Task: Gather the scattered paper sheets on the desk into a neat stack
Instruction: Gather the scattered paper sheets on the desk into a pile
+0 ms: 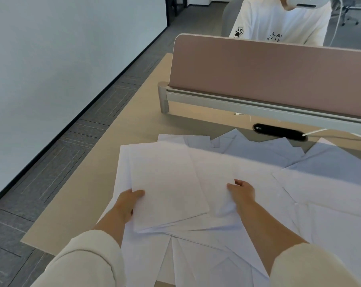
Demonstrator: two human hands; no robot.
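Both hands hold paper over the desk.
The left hand (128,200) grips the left edge of a bundle of sheets (169,183), thumb on top; the right hand (243,191) pinches its right edge. Loose sheets (331,162) lie fanned beneath and beyond on the desk (134,121), reaching towards the pink partition (268,67).

I count one left hand (127,201) and one right hand (242,191), one worktop (134,121), one pink divider panel (268,75), one black cable slot (279,131) and one person (283,19) behind it. The paper sheets (169,183) overlap too much for an exact count; more than ten.
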